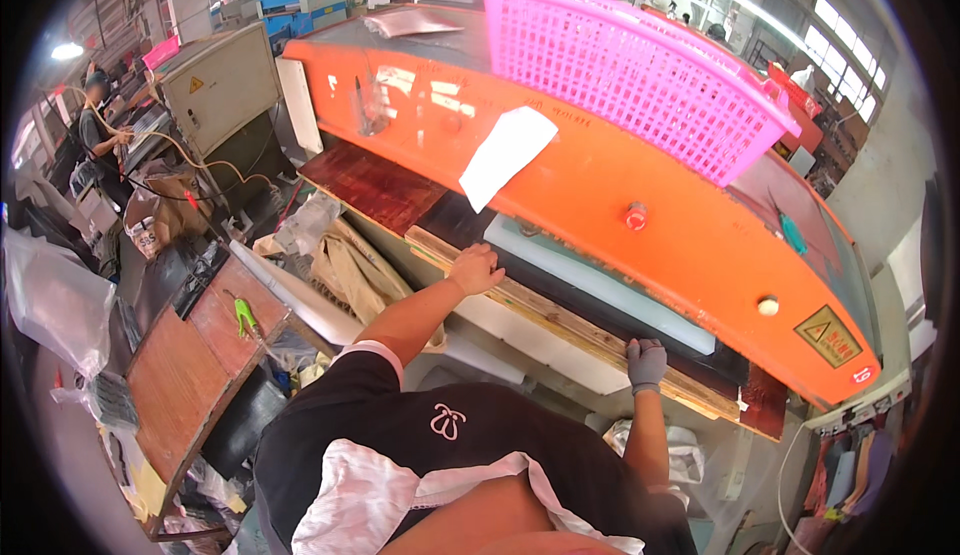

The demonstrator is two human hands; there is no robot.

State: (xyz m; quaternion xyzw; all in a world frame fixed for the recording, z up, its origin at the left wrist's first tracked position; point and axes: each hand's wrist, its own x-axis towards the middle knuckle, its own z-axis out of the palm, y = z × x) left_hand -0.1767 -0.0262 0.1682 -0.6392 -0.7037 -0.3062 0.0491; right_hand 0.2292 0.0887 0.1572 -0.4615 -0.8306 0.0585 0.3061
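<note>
My bare left hand [476, 268] rests on the front edge of a wooden board [560, 315] lying on the bed of a big orange press machine [600, 175]. My right hand [646, 363], in a grey glove, grips the same board's edge further right. A pale translucent cutting slab [600, 280] lies on the bed just behind the board, under the orange press head. Both hands touch the board; neither lifts anything.
A pink plastic basket [640, 65] sits on top of the press, with a white paper sheet [505, 153] taped to its front. A brown side table [190, 355] with a green tool stands at my left. Beige material [350, 275] is piled below. A person works at far left.
</note>
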